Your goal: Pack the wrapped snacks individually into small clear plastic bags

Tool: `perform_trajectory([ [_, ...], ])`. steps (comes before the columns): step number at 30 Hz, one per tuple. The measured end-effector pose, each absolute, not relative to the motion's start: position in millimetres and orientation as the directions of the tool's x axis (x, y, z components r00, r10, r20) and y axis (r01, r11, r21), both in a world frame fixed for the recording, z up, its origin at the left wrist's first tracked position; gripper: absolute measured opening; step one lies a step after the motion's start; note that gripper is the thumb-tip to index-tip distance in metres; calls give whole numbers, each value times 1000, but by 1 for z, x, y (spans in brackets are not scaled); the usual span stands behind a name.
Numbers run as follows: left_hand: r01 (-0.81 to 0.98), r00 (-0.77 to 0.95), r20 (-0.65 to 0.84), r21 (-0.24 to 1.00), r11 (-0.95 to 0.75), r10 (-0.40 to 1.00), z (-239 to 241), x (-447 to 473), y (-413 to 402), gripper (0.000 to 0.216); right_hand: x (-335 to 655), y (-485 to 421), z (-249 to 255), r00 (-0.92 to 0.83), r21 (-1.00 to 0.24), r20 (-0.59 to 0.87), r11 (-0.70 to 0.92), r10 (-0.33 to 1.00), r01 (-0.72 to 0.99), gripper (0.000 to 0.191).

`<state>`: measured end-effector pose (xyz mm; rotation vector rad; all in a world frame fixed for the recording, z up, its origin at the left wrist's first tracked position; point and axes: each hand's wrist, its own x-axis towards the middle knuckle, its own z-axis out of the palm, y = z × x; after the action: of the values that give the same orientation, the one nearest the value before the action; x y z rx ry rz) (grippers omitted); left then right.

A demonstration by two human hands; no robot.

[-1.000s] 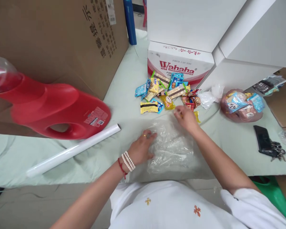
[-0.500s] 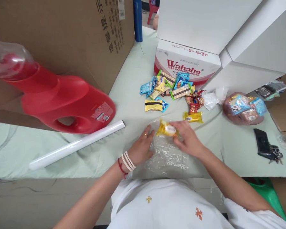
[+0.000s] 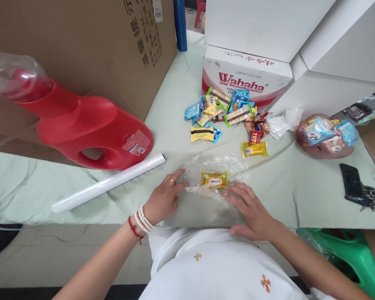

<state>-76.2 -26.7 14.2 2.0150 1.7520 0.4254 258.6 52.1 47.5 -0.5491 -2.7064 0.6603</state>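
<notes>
A yellow wrapped snack point(image 3: 215, 180) lies on a crumpled sheet of clear plastic film point(image 3: 231, 164) in front of me, with neither hand on it. To its left is my left hand point(image 3: 165, 199), index finger and thumb stretched apart at the film's edge. My right hand point(image 3: 253, 210) rests on the film to the right, fingers spread and fingertips just beside the snack. A second yellow snack packet point(image 3: 255, 149) lies farther back, near a pile of colourful snack packets point(image 3: 220, 109).
A red jug point(image 3: 118, 125) and a white roll point(image 3: 109, 183) lie at left beside a cardboard box point(image 3: 90, 50). Behind the packets stands a Wahaha carton point(image 3: 243, 81). At right are a bowl of packets point(image 3: 326, 146), a black wallet with keys point(image 3: 351, 183) and a green stool point(image 3: 353, 254).
My right hand has let go of the yellow snack, which now lies on the film, and has moved down and right. My left hand has shifted left.
</notes>
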Motion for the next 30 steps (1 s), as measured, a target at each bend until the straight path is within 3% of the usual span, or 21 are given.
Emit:
perform_trajectory([
  [1,849,186,-41,510,-139,982,17,-76,-28,50,264,46,45,-878,-471,190,826,439,311,77],
  [3,824,222,-14,537,-180,975,23,-76,-27,34,271,40,38,-853,-452,196,817,484,359,49],
  [5,769,213,12,615,-175,977,28,-77,-24,13,272,45,36,-822,-505,220,783,525,364,29],
  [10,449,-35,-18,893,32,999,26,-78,-10,24,264,94,53,-770,-755,176,586,613,295,26],
  [14,210,-295,-92,965,159,951,9,-77,-3,27,251,139,51,-720,-814,24,432,694,388,24],
  [17,246,-552,-150,911,332,820,3,-75,-2,23,240,156,37,-600,-756,-119,319,791,571,26],
  [18,312,-643,-89,877,365,761,4,-72,-3,24,237,158,33,-565,-718,-150,304,811,626,26],
  [20,507,-725,172,788,349,667,14,-63,-6,21,233,157,29,-532,-616,-197,318,824,721,29],
  [22,737,-582,460,647,196,671,28,-48,-9,15,231,156,32,-532,-492,-201,385,823,781,36],
  [24,884,-245,595,462,-76,765,40,-28,-9,20,228,156,41,-557,-380,-141,474,819,794,43],
  [27,904,131,481,302,-303,867,44,0,3,34,213,164,52,-602,-305,-5,573,798,761,49],
  [30,934,162,231,278,-225,959,35,15,20,40,187,179,50,-621,-288,-7,593,784,752,56],
])
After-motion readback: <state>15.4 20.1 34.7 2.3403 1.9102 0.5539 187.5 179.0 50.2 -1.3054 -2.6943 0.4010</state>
